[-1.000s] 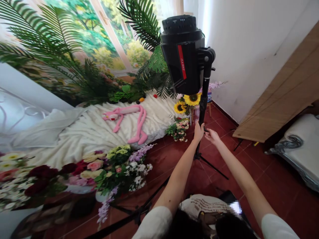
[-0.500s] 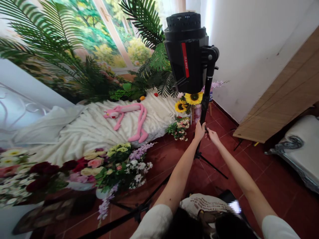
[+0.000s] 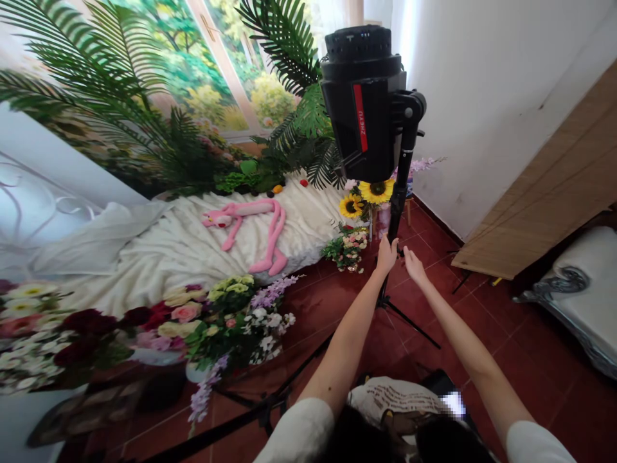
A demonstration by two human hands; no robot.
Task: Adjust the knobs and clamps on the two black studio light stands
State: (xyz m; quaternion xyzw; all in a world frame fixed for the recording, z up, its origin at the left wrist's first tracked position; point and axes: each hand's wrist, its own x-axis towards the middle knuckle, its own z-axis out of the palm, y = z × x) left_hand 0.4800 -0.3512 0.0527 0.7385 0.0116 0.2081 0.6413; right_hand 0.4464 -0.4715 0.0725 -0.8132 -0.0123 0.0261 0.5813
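Observation:
A black studio light (image 3: pixel 362 119) with a red stripe is mounted on top of a black light stand (image 3: pixel 396 209). My left hand (image 3: pixel 386 256) is closed round the stand's pole, below the lamp head. Just right of the pole, beside a small dark knob (image 3: pixel 400 253), is my right hand (image 3: pixel 414 265). Its fingers look straightened and hold nothing that I can see. The stand's lower legs (image 3: pixel 409 323) spread over the red tiles.
Left of the stand, a pink plush toy (image 3: pixel 263 208) lies on a draped white fur cloth (image 3: pixel 168 247). Sunflowers (image 3: pixel 376 191) and flower arrangements (image 3: pixel 231 315) surround it. Another black stand (image 3: pixel 270 404) lies low in front. A wooden panel (image 3: pixel 535 186) and white-and-silver furniture (image 3: pixel 578 283) are at right.
My right hand's fingers, bent at the knob before, have straightened and moved slightly off it. My left hand stays on the pole. The view has shifted slightly.

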